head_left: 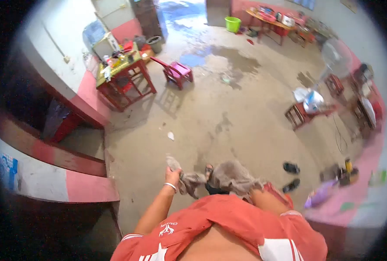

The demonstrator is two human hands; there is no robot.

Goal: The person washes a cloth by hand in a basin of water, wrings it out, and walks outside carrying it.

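Note:
My left hand, with a white band at its wrist, is closed around a crumpled grey-brown cloth. A lighter end of the cloth sticks up above that fist, and a darker part hangs below it. The wide, bunched part of the cloth spreads in front of my body and reaches my right hand, which grips it; those fingers are mostly hidden. Some red fabric shows just beside my right hand. One of my feet, in a dark sandal, is partly visible between the cloth's folds.
A cluttered table and a small red chair stand at the left. Wet patches mark the floor near the doorway, with a green bucket beyond. At right are black shoes, a purple bag, a stool and a fan.

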